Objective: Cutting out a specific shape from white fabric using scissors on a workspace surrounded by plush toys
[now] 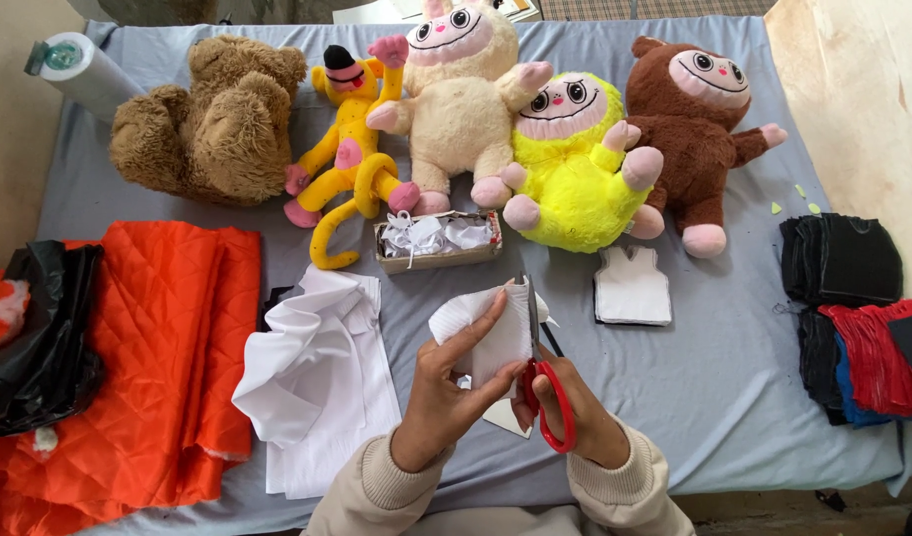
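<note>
Cloth between left fingers

Five plush toys are counted: a bear, a yellow monkey, and cream, yellow and brown monsters. One pair of scissors, one box, one paper roll and one black bag are seen.

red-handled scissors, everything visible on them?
The red-handled scissors have looped red plastic handles and slim grey metal blades pointing away from the person. The right hand grips the handles. The blades run up the right edge of a folded white fabric piece pinched by the left hand, above the grey sheet.
</note>
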